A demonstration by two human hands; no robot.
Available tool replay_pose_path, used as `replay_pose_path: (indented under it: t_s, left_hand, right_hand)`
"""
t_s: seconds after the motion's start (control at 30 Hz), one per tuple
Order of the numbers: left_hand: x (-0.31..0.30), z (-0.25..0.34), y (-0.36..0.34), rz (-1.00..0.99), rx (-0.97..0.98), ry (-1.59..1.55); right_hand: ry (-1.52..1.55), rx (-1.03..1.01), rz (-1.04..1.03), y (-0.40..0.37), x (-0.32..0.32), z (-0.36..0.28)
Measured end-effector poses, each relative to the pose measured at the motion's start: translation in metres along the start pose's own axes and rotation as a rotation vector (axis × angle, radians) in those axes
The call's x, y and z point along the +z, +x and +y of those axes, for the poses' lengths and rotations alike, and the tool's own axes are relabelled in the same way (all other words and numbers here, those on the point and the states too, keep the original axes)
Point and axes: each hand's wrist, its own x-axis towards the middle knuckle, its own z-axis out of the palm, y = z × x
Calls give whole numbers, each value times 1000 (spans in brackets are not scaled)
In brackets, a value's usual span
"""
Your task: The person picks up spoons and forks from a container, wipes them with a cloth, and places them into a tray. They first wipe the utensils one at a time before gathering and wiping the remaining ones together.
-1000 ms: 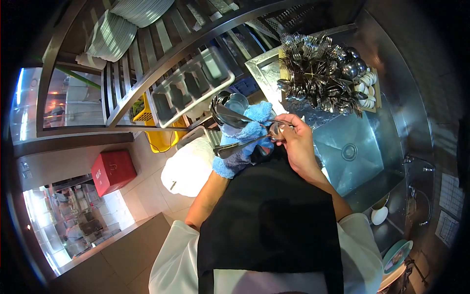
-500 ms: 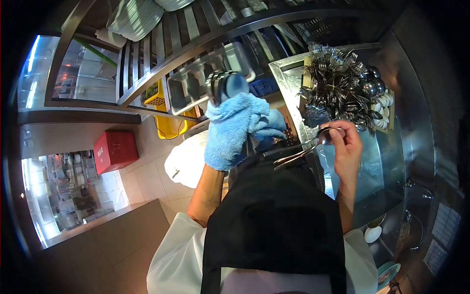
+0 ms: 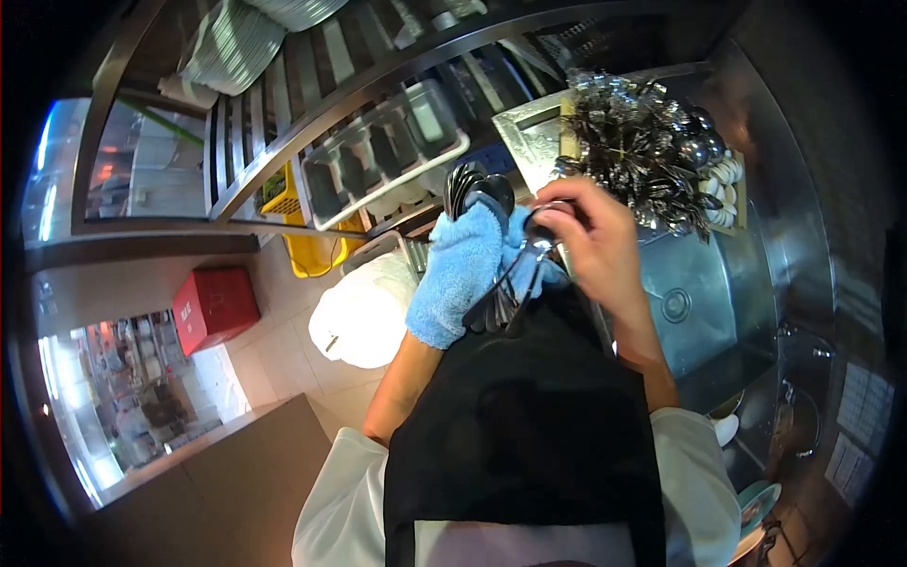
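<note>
A fluffy blue cloth (image 3: 439,307) covers my left hand (image 3: 468,255), whose fingers are hidden under it. Through the cloth it grips a bunch of spoons (image 3: 470,187); their bowls stick out at the top, and dark handles (image 3: 493,307) show below. My right hand (image 3: 597,244) is closed round the bowl ends of more spoons (image 3: 537,236), close beside the cloth, with their handles pointing down and left. Behind my right hand, a large heap of forks and spoons (image 3: 633,142) lies in a basket, with white-ended pieces (image 3: 726,189) at its right side.
A metal sink (image 3: 699,302) lies to the right, under the heap. Ahead, a grey compartment tray (image 3: 378,156) rests below a slatted metal rack (image 3: 274,142) bearing stacked plates (image 3: 236,47). At left are a yellow crate (image 3: 316,253), a red box (image 3: 215,307) and a white bundle (image 3: 364,312).
My right hand has moved left and up with its spoons, from beside the sink to the cloth. My left hand has lowered and shifted right, away from the tray, still gripping its bunch.
</note>
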Motion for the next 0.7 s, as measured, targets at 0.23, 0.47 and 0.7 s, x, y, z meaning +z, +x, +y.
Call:
replay_pose_path:
  t_s: [0.23, 0.47, 0.7]
  left_hand:
    - [15, -4, -11, -9, -180, -297]
    - [20, 14, -30, -102, -294, -783]
    - [0, 6, -59, -221, -485, -1644]
  right_hand:
    - [213, 141, 107, -19, 3, 29]
    - [-340, -300, 230, -12, 30, 28]
    - [731, 69, -392, -1, -4, 51]
